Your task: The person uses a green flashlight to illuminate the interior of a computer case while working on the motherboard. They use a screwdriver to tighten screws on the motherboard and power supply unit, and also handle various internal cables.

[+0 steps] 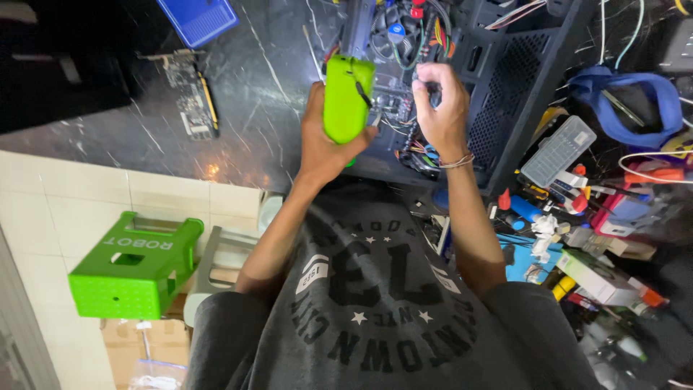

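Observation:
My left hand (pixel 321 141) grips a bright green handheld device (pixel 348 97), held upright over the edge of an open black computer case (pixel 505 79). My right hand (pixel 440 108) is curled shut inside the case, pinching something small and dark among the cables; what it holds is too hidden to name. A circuit board with a round fan (pixel 395 32) and coloured wires shows behind both hands. A thin bracelet circles my right wrist.
A loose green-edged expansion card (pixel 191 94) lies on the dark marble top. A blue tray (pixel 198 18) sits at the far edge. Cluttered tools, a clear parts box (pixel 557 152) and a blue bag (pixel 628 101) fill the right. A green plastic stool (pixel 133 267) stands on the tiled floor.

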